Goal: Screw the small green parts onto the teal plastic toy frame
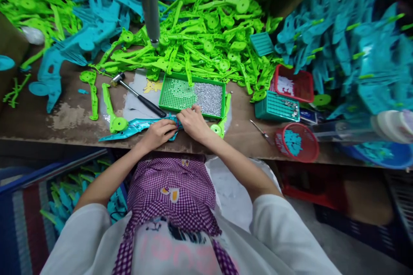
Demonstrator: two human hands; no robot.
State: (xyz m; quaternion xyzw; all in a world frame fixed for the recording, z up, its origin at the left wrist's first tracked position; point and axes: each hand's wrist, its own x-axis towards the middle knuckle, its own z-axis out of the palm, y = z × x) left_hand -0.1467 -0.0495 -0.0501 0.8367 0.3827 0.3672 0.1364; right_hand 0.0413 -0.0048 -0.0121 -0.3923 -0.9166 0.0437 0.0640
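A long blue plastic part lies along the table's front edge, its pointed end to the left. My left hand is closed on its right portion, fingers bent over the top. At the right end of the same part, my right hand has its fingers pressed together on it; the fingertips are partly hidden. Just beyond my right hand sits a green tray, with small silvery metal pieces in its right half. A hammer with a black handle rests left of the tray.
Bright green plastic parts are heaped at the back. Blue parts pile up on the right. A screwdriver, a teal box and a red basket stand right of my hands. A grey pole hangs down ahead.
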